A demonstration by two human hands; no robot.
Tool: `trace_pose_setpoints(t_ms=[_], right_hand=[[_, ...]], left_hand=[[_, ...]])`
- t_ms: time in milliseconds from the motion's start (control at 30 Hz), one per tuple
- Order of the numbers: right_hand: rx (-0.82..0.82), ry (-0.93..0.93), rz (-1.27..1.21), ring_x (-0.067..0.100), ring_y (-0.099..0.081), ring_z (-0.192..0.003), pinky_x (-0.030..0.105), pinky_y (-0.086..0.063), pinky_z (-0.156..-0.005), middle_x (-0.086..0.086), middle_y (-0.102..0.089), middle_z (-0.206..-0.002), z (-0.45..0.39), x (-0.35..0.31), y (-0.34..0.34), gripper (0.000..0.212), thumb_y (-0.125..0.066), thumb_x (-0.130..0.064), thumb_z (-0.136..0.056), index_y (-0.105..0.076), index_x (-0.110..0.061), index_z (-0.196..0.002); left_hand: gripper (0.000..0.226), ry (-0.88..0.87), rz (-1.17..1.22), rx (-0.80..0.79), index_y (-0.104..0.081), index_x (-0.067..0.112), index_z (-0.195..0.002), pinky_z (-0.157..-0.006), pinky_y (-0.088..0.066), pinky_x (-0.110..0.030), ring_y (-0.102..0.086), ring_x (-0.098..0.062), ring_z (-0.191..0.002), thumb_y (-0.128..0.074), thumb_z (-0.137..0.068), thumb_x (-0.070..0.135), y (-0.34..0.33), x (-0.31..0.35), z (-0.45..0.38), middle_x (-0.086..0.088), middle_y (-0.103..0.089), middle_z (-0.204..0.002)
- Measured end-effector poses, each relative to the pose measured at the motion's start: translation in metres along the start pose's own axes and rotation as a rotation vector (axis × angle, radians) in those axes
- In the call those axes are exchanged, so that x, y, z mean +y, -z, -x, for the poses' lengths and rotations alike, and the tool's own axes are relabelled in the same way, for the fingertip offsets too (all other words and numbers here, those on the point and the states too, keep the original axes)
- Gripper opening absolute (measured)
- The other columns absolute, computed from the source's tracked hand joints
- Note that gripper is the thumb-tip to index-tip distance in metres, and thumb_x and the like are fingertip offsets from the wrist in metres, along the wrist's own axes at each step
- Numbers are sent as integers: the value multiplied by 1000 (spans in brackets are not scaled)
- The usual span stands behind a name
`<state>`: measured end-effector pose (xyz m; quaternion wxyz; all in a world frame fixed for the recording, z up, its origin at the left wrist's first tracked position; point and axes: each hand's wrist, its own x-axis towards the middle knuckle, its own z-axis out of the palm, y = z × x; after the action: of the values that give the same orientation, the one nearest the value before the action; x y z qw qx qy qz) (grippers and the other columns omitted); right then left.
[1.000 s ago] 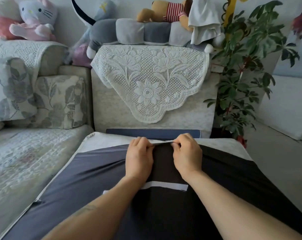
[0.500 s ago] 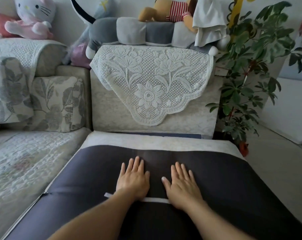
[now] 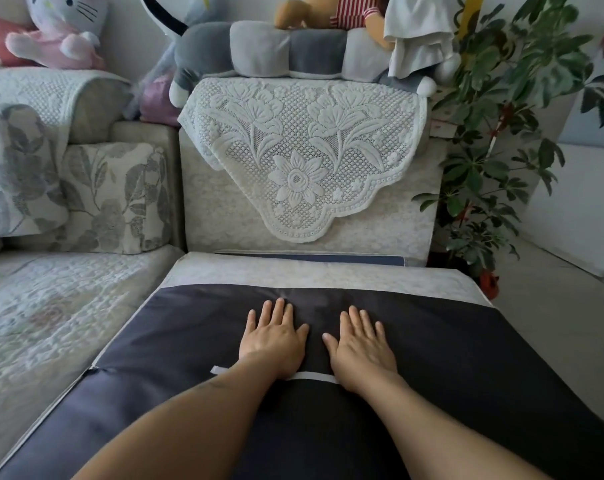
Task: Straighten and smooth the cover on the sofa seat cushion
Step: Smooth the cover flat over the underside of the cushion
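Observation:
The sofa seat cushion lies in front of me, its far strip pale and patterned. A dark grey cover spreads flat over most of it, with a white strip running across under my wrists. My left hand rests palm down on the dark cover, fingers slightly spread. My right hand lies flat beside it, a small gap between the two. Neither hand holds any fabric.
A backrest with a white lace doily stands just beyond the cushion, plush toys on top. A potted plant stands at the right, floor beside it. Another quilted seat and leaf-print pillows lie to the left.
A second ago both hands pinched the cover's far edge near the backrest. They let go, drew back toward me and now lie flat and open on the dark cover.

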<state>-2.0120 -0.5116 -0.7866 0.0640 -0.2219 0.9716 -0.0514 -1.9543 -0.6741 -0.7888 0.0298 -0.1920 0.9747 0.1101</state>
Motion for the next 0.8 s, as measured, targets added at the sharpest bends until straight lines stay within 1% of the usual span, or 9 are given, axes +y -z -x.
trace_pose_setpoints(t_ms=[100, 167, 233, 333, 433, 533, 600, 700, 800], right_hand=[[12, 27, -55, 21, 15, -160, 45, 6, -130, 4, 15, -174, 5, -11, 5, 72, -16, -54, -110, 4, -14, -166], [0, 83, -82, 19, 15, -160, 44, 6, -130, 3, 15, -174, 8, -16, 4, 72, -14, -54, -109, 4, -15, -166], [-32, 110, -48, 17, 15, -160, 43, 7, -129, 0, 14, -174, 10, -7, -3, 73, -11, -59, -108, 3, -17, -167], [-26, 27, 3, 17, 14, -160, 44, 7, -129, 0, 13, -174, 8, 19, -3, 76, -9, -62, -106, 4, -18, -166], [-36, -7, 22, 18, 14, -160, 45, 7, -129, 0, 14, -174, 9, 27, -1, 77, -8, -63, -105, 5, -18, -166], [-25, -18, 32, 19, 14, -160, 45, 7, -129, 1, 14, -174, 12, 22, -1, 77, -8, -62, -105, 5, -17, -166], [-21, -20, 27, 20, 14, -160, 46, 7, -129, 1, 13, -174, 15, 18, -1, 75, -8, -60, -106, 4, -16, -166], [-5, -6, 19, 21, 12, -160, 46, 5, -130, 3, 11, -174, 20, 15, -2, 74, -8, -58, -107, 2, -15, -167], [-18, 14, 10, 21, 12, -160, 46, 5, -130, 3, 12, -174, 25, 12, -4, 74, -9, -58, -107, 2, -15, -166]], left_hand=[[67, -1, 15, -6, -3, 18, -169, -131, 7, -47, 14, -20, -162, -14, -111, 50, 3, 8, 8, 1, 8, -177], [65, -23, 30, -14, -3, 18, -169, -131, 7, -46, 13, -18, -162, -15, -111, 44, 3, 11, 15, 3, 8, -177], [66, -51, 6, -26, 0, 22, -169, -131, 8, -44, 15, -14, -161, -13, -110, 48, -3, 6, 21, 7, 11, -176], [72, -35, -6, -25, 2, 24, -169, -131, 8, -42, 17, -12, -160, -12, -107, 58, -4, -8, 19, 9, 13, -175], [74, -23, -14, -20, 2, 24, -169, -131, 9, -42, 18, -12, -160, -11, -106, 62, -3, -8, 18, 9, 14, -175], [75, -8, -29, -16, 2, 22, -169, -131, 8, -43, 17, -15, -161, -11, -107, 62, -2, -2, 24, 7, 14, -176], [73, 5, -16, -7, 0, 20, -169, -131, 6, -43, 15, -17, -161, -11, -109, 58, -1, 4, 30, 4, 12, -176], [68, -6, 33, -15, 0, 19, -169, -131, 6, -42, 15, -17, -161, -13, -110, 50, -4, 11, 45, 2, 12, -176], [70, -28, 20, 1, 1, 19, -169, -131, 8, -42, 16, -15, -161, -11, -108, 51, -10, 13, 56, 3, 12, -176]])
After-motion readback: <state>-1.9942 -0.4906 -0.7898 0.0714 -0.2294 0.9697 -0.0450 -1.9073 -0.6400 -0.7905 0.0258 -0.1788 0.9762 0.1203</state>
